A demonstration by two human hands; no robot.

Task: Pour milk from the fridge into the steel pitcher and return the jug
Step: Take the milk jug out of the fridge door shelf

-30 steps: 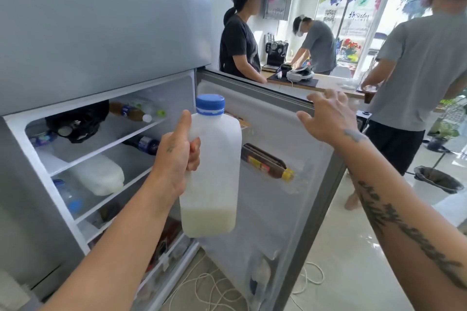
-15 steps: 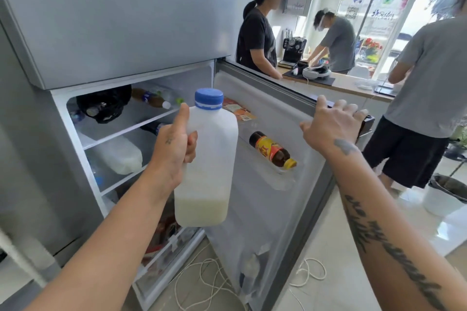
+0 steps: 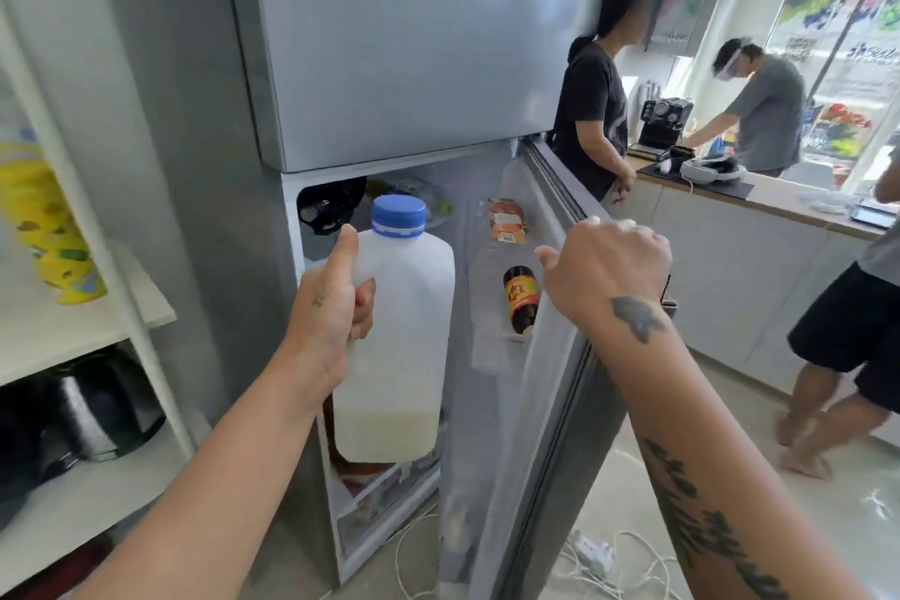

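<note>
While your left grip (image 3: 336, 307) holds the milk jug (image 3: 399, 331) by its handle, before the open fridge (image 3: 414, 39), your right grip (image 3: 604, 268) beside it clasps the fridge door (image 3: 555, 404) top. No steel pitcher shows; I judge the return still remains.

Nothing reads cleanly: the red-and-yellow label on the brown bottle (image 3: 520, 302) in the fridge door (image 3: 555, 385) carries bold marks too blurred to spell out, and the dark lettering on the window banner (image 3: 871, 51) at the far right is smeared beyond reading
</note>
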